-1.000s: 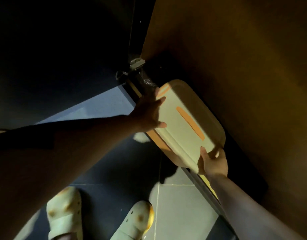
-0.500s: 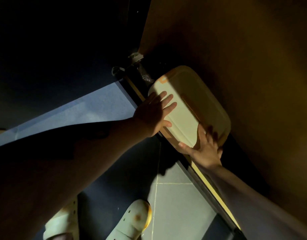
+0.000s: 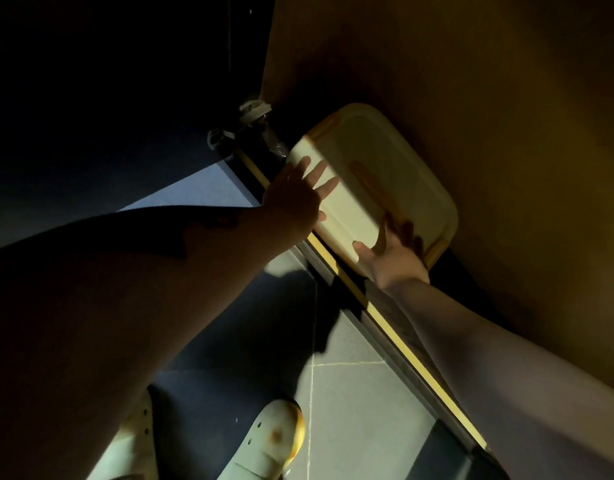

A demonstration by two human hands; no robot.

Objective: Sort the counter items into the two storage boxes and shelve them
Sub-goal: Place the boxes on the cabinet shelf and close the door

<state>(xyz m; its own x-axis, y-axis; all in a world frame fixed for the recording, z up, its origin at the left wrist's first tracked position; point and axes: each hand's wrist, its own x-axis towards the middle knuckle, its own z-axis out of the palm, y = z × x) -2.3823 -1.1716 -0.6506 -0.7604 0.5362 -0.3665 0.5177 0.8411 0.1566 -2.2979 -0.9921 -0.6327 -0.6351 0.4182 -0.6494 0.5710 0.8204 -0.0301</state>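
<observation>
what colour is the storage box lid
Cream storage box lid with orange trim, seen in the head view.

one view only, head cam, worn high and aimed steeply down and fwd. both forearms are seen close, running from the bottom corners twd centre. the storage box [image 3: 371, 188] is framed mid-pic at arm's reach, the floor tiles [image 3: 354, 410] and shoes [image 3: 267, 445] lie below. edges are bent by the wide lens. no 2nd view is given.
</observation>
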